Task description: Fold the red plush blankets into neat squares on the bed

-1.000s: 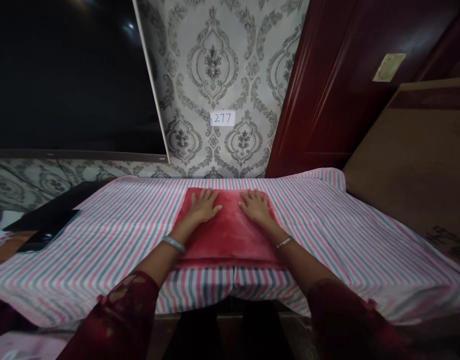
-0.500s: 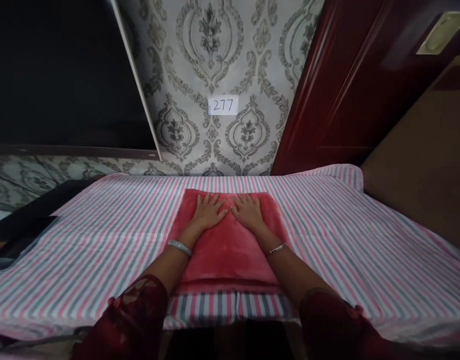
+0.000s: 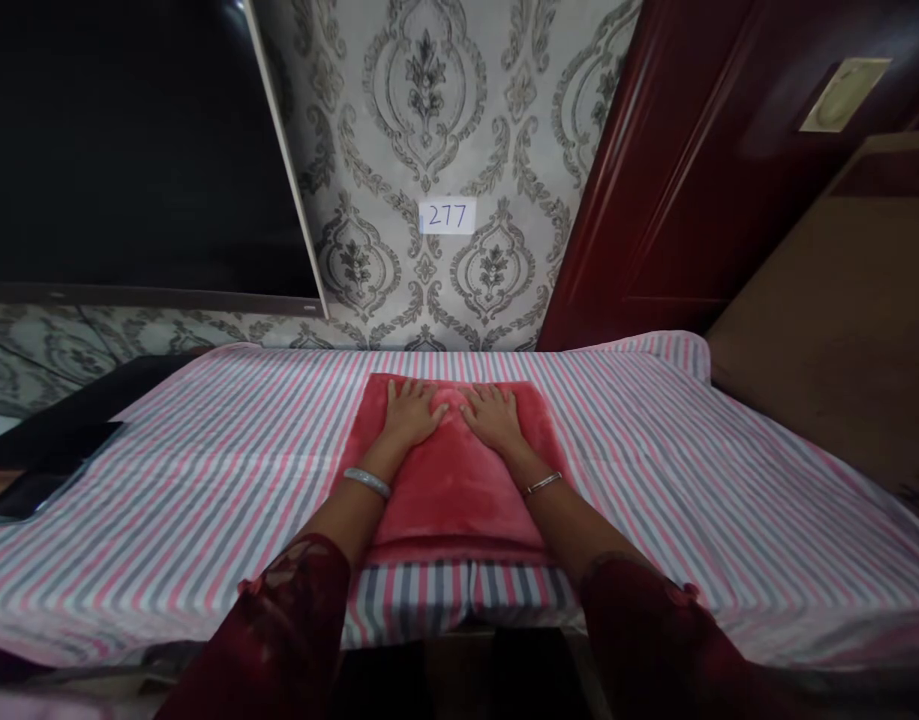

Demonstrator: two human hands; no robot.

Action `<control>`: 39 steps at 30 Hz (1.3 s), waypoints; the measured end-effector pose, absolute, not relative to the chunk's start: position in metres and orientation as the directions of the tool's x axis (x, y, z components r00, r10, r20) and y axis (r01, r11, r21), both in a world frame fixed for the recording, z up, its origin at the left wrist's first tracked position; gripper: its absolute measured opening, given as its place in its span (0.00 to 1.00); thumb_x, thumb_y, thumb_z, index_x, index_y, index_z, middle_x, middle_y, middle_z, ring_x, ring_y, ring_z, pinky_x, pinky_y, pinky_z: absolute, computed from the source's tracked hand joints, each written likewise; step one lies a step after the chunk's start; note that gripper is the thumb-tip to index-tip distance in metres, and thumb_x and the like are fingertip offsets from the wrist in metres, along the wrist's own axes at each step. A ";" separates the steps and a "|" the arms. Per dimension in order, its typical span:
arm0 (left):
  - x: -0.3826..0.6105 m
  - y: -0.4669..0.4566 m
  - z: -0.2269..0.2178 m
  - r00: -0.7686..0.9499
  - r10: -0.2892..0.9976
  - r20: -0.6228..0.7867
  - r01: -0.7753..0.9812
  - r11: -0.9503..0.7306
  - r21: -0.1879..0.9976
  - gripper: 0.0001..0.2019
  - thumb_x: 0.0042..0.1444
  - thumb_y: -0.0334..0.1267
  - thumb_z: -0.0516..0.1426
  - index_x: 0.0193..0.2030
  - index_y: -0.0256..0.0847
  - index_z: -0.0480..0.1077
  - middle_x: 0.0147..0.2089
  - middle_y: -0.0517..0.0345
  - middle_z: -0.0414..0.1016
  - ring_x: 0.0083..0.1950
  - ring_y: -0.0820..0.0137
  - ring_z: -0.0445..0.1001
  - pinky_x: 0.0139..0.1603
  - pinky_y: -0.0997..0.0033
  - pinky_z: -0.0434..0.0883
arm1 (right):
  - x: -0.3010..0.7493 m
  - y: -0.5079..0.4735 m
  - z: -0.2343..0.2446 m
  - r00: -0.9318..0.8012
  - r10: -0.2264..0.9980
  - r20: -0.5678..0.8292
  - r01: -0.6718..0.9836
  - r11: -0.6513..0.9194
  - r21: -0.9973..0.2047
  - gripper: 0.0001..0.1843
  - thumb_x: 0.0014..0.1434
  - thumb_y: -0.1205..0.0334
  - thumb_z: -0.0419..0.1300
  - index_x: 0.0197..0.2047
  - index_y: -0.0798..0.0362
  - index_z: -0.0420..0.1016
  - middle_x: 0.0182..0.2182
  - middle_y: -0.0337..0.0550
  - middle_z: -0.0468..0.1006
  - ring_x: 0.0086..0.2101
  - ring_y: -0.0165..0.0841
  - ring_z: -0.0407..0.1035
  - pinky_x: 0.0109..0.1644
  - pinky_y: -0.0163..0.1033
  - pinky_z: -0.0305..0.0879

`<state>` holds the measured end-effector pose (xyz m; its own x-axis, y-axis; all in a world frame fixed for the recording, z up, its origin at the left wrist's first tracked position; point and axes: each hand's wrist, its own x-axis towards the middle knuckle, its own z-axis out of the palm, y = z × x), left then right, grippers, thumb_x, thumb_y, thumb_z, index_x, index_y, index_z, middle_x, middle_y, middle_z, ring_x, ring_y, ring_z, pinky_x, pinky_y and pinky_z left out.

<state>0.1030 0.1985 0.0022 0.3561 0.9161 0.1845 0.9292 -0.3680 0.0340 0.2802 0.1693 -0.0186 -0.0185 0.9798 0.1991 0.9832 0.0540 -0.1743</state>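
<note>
A red plush cloth (image 3: 459,490), folded into a rough rectangle, lies flat before me on a striped tablecloth (image 3: 241,470). Near its far edge my left hand (image 3: 411,412) rests palm down, fingers spread on the fabric. My right hand (image 3: 493,416) lies the same way to the right of it, also open and touching the cloth. A narrow strip of red fabric separates the two thumbs. Along the near side of the cloth a fold line shows. Whether it is a towel or a blanket I cannot tell.
A large dark television screen (image 3: 144,160) stands at the back left. Behind the table is patterned wallpaper with a paper label (image 3: 448,215) reading 277. A dark red door (image 3: 654,180) and a brown box-like panel (image 3: 841,330) are on the right. A dark flat object (image 3: 54,480) lies at the left edge.
My left hand has shifted slightly away from the right hand, and its fingers are a little farther forward on the cloth. My view has tilted slightly. Both hands stay flat.
</note>
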 end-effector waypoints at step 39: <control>0.077 0.211 0.003 0.083 0.996 0.033 0.963 -0.089 0.256 0.37 0.66 0.62 0.41 0.75 0.45 0.58 0.79 0.50 0.50 0.71 0.35 0.58 0.65 0.36 0.66 | 0.321 0.171 -0.022 0.286 0.956 0.071 0.929 -0.258 -0.266 0.32 0.74 0.46 0.37 0.74 0.44 0.58 0.74 0.48 0.56 0.71 0.50 0.46 0.67 0.73 0.52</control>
<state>0.0767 0.2111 0.0031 0.0831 0.9960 0.0334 0.9626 -0.0889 0.2559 0.3211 0.1712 -0.0225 0.2855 0.9557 0.0709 0.9290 -0.2578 -0.2657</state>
